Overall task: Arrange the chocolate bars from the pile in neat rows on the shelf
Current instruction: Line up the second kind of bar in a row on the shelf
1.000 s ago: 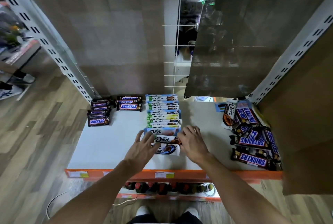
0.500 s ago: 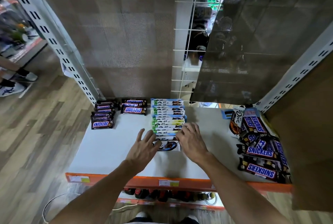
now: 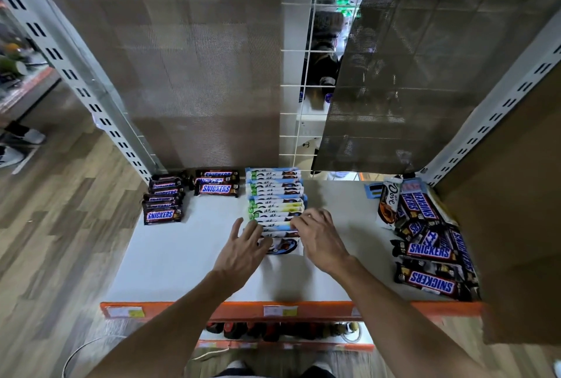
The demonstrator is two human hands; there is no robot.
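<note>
Spreading empty, straight fingers, the left hand [image 3: 243,251] is touching the Dove row [image 3: 274,204] on the shelf [image 3: 170,256]; the right hand [image 3: 318,238] is bending fingers over its right edge, grip unclear. Probably squaring; next is calling for a bar from the pile [image 3: 431,244].

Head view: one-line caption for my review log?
Left hand and right hand rest on the Dove row on the shelf; Snickers rows left, unsorted pile right.

Dim, even overhead light; soft shadows under the hands [image 3: 318,235]; strong wide-angle bending at edges, slight blur
</note>
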